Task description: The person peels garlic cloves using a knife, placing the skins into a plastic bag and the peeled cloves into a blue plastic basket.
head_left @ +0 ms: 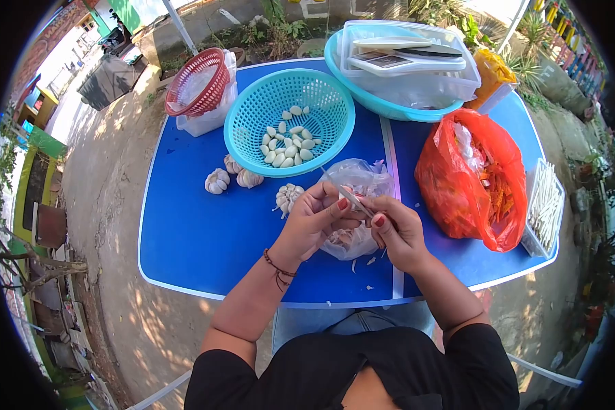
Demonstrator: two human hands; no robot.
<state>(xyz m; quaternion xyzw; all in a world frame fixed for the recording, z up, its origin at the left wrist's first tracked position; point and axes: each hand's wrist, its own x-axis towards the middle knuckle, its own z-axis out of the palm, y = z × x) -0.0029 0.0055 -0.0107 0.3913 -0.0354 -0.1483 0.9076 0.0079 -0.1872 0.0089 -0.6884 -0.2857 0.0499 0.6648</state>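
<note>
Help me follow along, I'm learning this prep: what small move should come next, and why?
Probably strip the skin off the clove pinched in the left hand with the small knife in the right hand, over the clear plastic bag of peels. Peeled cloves already lie in the round turquoise plastic basket.

No legible text anywhere.

I hold both forearms angled inward, wrists bent. My left hand (314, 215) curls with its fingers pinched, and my right hand (396, 229) closes beside it, fingertips touching.
</note>
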